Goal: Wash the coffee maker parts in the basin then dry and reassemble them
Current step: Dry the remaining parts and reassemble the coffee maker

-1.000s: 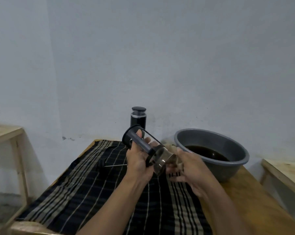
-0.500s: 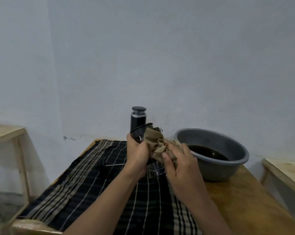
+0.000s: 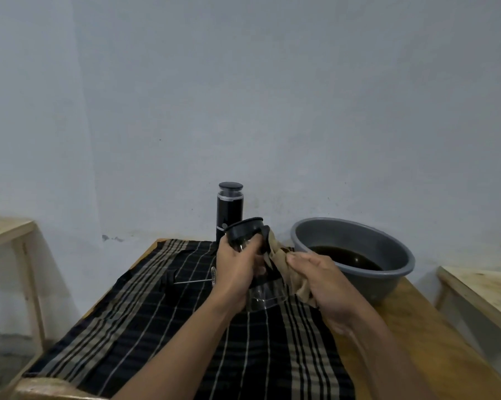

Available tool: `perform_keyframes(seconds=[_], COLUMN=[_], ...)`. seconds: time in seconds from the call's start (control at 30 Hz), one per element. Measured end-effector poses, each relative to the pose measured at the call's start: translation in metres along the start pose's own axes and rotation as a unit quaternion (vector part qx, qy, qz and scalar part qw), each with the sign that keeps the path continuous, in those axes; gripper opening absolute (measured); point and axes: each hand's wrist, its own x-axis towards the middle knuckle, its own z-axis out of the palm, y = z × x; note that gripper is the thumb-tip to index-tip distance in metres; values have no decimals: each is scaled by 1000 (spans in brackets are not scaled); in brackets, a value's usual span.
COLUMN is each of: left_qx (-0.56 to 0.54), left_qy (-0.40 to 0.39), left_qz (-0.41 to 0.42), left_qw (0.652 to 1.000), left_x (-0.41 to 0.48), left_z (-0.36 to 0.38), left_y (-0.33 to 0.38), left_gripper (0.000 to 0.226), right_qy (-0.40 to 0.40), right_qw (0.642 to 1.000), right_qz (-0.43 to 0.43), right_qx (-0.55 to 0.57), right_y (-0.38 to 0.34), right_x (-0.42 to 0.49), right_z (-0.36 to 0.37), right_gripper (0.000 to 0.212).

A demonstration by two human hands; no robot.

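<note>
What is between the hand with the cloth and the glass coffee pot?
Only the tan cloth itself. The right hand presses it against the glass coffee pot, which the left hand holds above the striped cloth. Nothing else blocks it.

The left hand point(image 3: 234, 268) and rag point(image 3: 286, 264) hide the carafe's point(image 3: 265, 294) middle; the plunger's point(image 3: 196, 281) disc sits behind that hand.

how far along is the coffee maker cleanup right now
Washing looks done: the basin holds dark water and no part is visibly in it. Drying is in hand: the left hand holds the glass carafe while the right hand works a tan cloth on it. Left: the plunger rod lies on the plaid cloth, unassembled.
</note>
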Motion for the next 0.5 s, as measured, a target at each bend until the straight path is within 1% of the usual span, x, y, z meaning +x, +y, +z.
perform_keyframes(seconds=[0.03, 0.07, 0.13, 0.17, 0.2, 0.23, 0.27, 0.3, 0.33, 0.37, 0.43, 0.47, 0.5], left_qx=[32, 73, 172, 221, 266, 302, 322, 327, 324, 318, 299, 301, 314], left_qy=[-8, -19, -57, -77, -96, -118, -139, -158, -172, -177, -165, -151, -139], left_qz=[23, 58, 143, 178, 206, 234, 261, 289, 313, 327, 326, 328, 337], left_qw=[999, 995, 973, 956, 937, 917, 899, 886, 876, 872, 882, 883, 877], left_x=[-1, -1, 3, 5, 6, 5, 6, 6, 6, 5, 4, 4, 5], left_z=[1, 1, -2, -5, -7, -8, -9, -8, -7, -6, -6, -8, -11], left_y=[1, 3, 3, 2, 2, 1, -2, -5, -8, -10, -8, -6, -4], left_gripper=[23, 28, 46, 55, 61, 64, 63, 59, 54, 53, 61, 65, 69], right_qy=[22, 65, 176, 218, 238, 234, 204, 171, 149, 141, 173, 192, 208], right_qw=[1000, 997, 975, 962, 952, 943, 933, 916, 907, 914, 922, 918, 910], right_qz=[-15, -36, -107, -151, -195, -220, -218, -198, -183, -181, -193, -194, -187], right_qx=[7, 29, 83, 67, 11, -82, -199, -303, -349, -335, -287, -289, -305], right_y=[1, 0, -7, -11, -17, -19, -21, -20, -19, -22, -24, -24, -24], right_x=[-2, -1, 0, -1, -1, 1, 4, 7, 10, 12, 19, 22, 24], right_z=[-1, -2, -5, -8, -11, -13, -12, -8, -4, 3, 8, 10, 8], right_gripper=[41, 41, 41, 39, 33, 25, 21, 26, 33, 36, 32, 28, 22])
